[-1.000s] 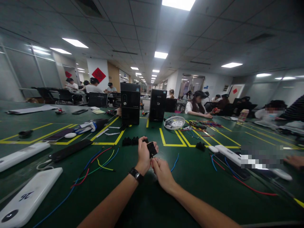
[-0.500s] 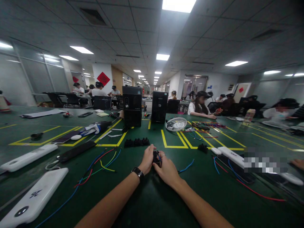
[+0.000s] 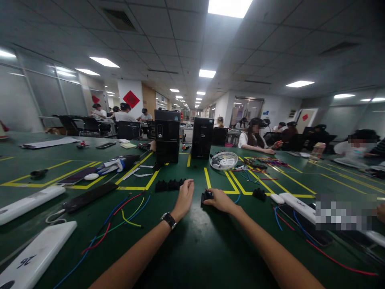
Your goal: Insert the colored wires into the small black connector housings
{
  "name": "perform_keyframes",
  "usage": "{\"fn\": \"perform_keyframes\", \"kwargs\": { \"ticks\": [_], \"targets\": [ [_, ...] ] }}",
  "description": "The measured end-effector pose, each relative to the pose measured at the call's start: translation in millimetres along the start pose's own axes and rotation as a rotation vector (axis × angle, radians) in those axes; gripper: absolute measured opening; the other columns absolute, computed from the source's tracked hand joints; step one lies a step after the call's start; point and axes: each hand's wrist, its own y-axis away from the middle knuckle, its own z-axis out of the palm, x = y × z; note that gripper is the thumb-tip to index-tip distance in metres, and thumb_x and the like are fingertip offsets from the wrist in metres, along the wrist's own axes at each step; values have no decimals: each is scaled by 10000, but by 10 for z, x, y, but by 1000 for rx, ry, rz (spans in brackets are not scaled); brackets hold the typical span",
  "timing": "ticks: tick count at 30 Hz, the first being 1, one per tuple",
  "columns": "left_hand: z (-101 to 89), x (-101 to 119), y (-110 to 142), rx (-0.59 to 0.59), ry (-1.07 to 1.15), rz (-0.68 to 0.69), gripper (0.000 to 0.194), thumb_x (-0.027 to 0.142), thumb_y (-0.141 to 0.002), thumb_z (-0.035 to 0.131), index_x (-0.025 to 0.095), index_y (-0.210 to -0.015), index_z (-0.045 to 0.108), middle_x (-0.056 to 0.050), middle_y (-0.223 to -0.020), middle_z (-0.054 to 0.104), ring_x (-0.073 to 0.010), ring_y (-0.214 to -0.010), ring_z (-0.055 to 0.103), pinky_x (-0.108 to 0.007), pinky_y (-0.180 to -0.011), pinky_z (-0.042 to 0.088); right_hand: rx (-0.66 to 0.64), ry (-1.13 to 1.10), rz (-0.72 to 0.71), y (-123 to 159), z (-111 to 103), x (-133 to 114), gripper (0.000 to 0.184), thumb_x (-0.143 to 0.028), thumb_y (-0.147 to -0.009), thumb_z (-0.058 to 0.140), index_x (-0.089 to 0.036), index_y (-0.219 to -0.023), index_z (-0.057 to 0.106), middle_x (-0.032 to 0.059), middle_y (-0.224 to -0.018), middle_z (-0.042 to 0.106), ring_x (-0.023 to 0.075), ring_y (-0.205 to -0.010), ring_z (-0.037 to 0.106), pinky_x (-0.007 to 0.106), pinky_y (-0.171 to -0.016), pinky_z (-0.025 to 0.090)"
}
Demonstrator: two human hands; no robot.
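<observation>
Small black block (image 3: 206,197) on green table (image 3: 197,249), right hand (image 3: 221,200) clamped on it by thumb and fingers; left hand (image 3: 183,200) unclenched, fingers stretched out, near row of black pieces (image 3: 167,185); white basket (image 3: 224,160) farther back

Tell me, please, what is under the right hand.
The right hand covers part of a small black block. A blue wire shows beyond the hand; whether it joins the block is hidden.
</observation>
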Motion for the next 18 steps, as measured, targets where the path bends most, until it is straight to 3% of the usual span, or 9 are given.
{"fn": "perform_keyframes", "kwargs": {
  "ticks": [4, 7, 10, 13, 18],
  "targets": [
    [-384, 39, 181, -103, -125, 74, 261, 308, -848, 529, 208, -1079, 601, -96, -1072, 586, -222, -1011, 521, -338, -888, 373, -72, 47, 3, -388, 20, 151, 507, -302, -731, 688, -181, -1215, 597, 118, -1173, 637, 260, -1067, 593, 292, -869, 424],
    [-524, 90, 358, -233, -302, 193, 209, 262, -882, 461, 208, -1011, 617, -74, -1002, 587, -212, -951, 510, -341, -865, 379, -108, 48, -10, -703, 59, 181, 514, -263, -712, 700, -177, -1209, 599, 110, -1193, 627, 257, -1086, 583, 285, -884, 426],
    [-494, 161, 462, -391, -485, 289, 220, 183, -899, 389, 186, -946, 604, -59, -939, 581, -199, -926, 479, -338, -849, 378, -160, 55, -20, -970, 107, 164, 563, -271, -692, 714, -181, -1231, 579, 105, -1203, 623, 254, -1084, 585, 279, -883, 436],
    [-410, 206, 500, -531, -589, 346, 227, 125, -880, 399, 184, -1007, 577, -49, -970, 576, -183, -929, 460, -321, -844, 377, -195, 71, -29, -1145, 141, 136, 583, -271, -702, 699, -172, -1258, 556, 115, -1233, 602, 260, -1102, 574, 289, -897, 435],
    [-398, 214, 506, -567, -631, 359, 251, 102, -866, 408, 189, -1059, 544, -46, -997, 565, -175, -950, 451, -312, -864, 372, -226, 73, -70, -1237, 162, 72, 586, -281, -720, 682, -179, -1279, 538, 112, -1261, 580, 258, -1120, 557, 294, -920, 414]
  ]
}}
